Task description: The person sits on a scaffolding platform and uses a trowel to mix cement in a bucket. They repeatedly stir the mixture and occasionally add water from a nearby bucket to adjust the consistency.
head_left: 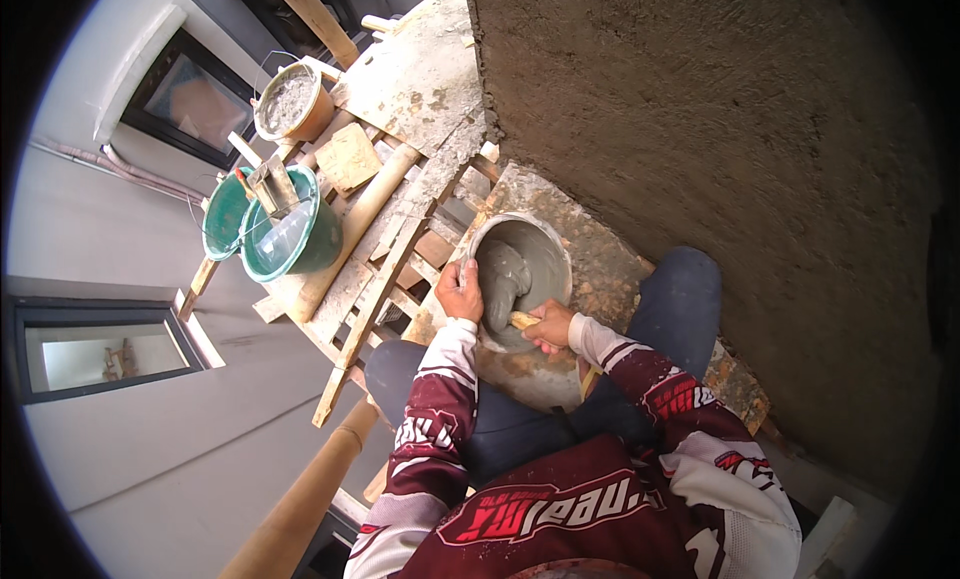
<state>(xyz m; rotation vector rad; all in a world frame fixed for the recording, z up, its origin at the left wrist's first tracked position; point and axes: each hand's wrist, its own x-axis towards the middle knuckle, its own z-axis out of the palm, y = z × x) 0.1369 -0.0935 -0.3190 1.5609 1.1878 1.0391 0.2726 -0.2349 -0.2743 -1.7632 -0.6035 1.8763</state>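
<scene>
The trowel's (503, 291) blade lies buried in wet mortar past the right hand's (552, 327) fingers; only the wooden grip shows; the left hand's (460, 294) fingertips curl out of sight over the bucket (550, 241) rim

1 view only, head cam, fisheye, looking steeply down from above the person's lap; close on the hands at a mortar bucket (520, 279), wall (720, 159) at right, scaffold planks (400, 229) and ground far below at left

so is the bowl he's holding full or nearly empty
Partly full. The grey bowl holds a mound of wet grey mortar on its left side, with bare inner wall showing above and right.
</scene>
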